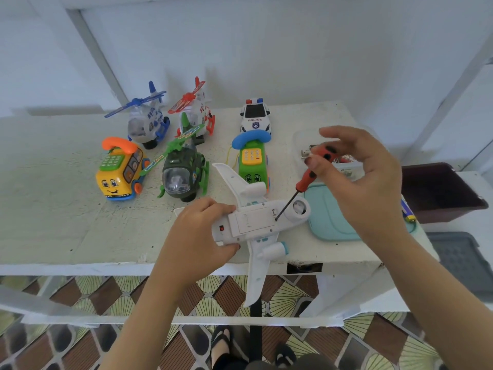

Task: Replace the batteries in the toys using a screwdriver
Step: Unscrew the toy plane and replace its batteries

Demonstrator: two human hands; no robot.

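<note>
At the front edge of the desk [66, 209] the toy plane [262, 237] lies belly up, its left end gripped by the left hand [202, 231], while the right hand [357, 169] pinches the screwdriver [306, 180], which slants down-left onto the right edge of the battery cover [254, 218].

The only text that reads clearly is "POLICE", in capitals across the white hood of the toy police car [255, 114] at the back of the desk [66, 209], with a small shield emblem just below it. Keypad markings on the yellow bus phone [120, 174] and the green car phone [253, 169] are too small to read.
</note>
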